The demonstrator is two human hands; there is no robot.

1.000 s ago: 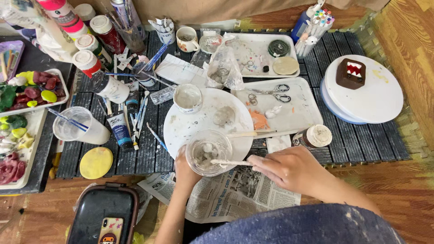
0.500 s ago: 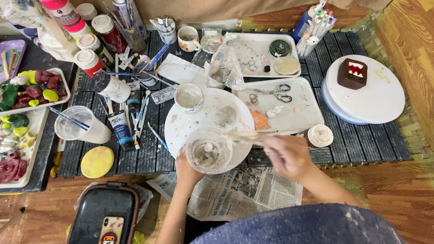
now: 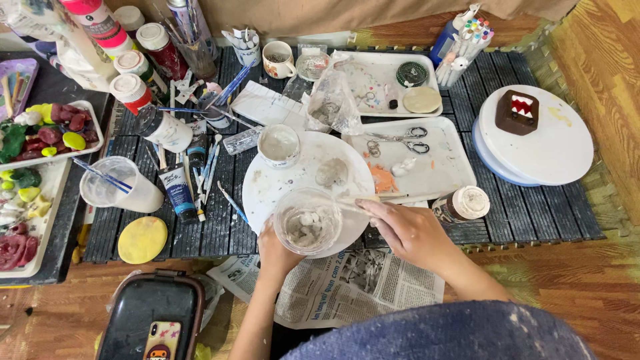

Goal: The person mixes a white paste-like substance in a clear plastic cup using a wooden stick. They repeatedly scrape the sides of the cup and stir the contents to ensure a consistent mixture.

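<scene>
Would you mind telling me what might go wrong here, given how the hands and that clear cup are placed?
1. The clear cup overhangs the edge of the white plate, steadied only by the left hand; it might tip onto the newspaper.
2. The right hand works a long stick in the cup; its far end could knock the small jar close by.

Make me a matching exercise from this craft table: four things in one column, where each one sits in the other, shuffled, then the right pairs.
Things:
1. clear cup
2. scissors
3. brown block figure
4. yellow disc

Places:
A. on the round white turntable at the right
B. on the dark mat, lower left
C. held by the left hand over the white plate
D. on the white rectangular tray

Pairs: 1-C, 2-D, 3-A, 4-B
</scene>
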